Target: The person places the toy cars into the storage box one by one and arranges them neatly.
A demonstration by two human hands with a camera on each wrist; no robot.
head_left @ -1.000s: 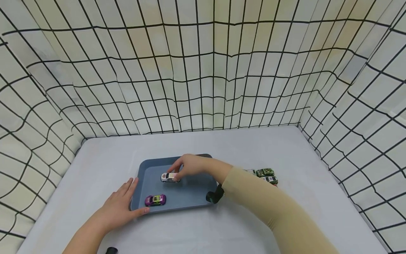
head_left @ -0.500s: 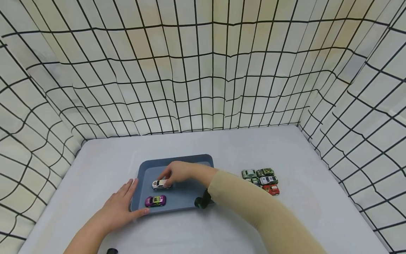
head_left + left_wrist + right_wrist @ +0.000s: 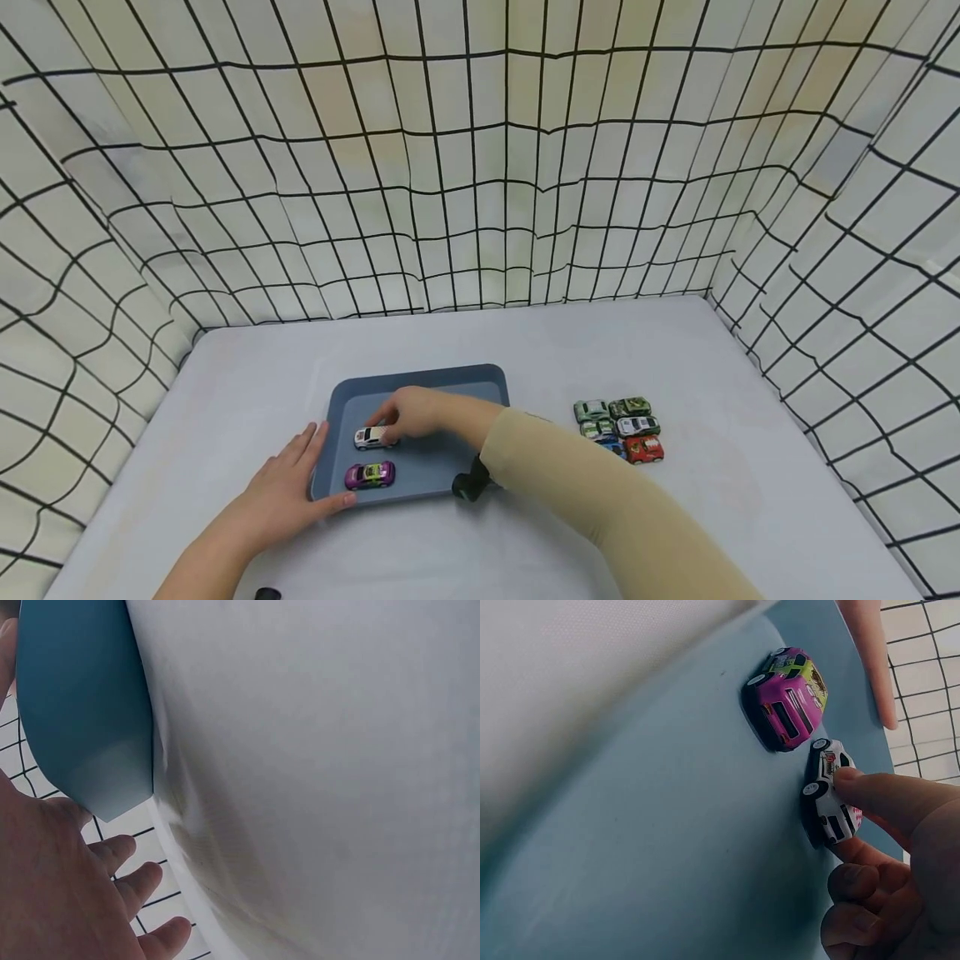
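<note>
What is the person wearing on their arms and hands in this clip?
The right arm wears a snug beige sleeve reaching the wrist, with a small black device strapped under that wrist. The left arm is bare of sleeve, with a black device just visible beneath it. Both hands are bare: no gloves or rings show.

blue car [image 3: 613, 447] mostly hidden behind sleeve [image 3: 600, 500], white car [image 3: 371, 437] part-covered by right hand [image 3: 412, 412]

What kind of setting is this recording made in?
Most likely a staged recording booth, not a home or shop. A grid-printed cloth backdrop encloses a plain white table on three sides, and the only props are a blue tray and a cluster of toy cars.
</note>
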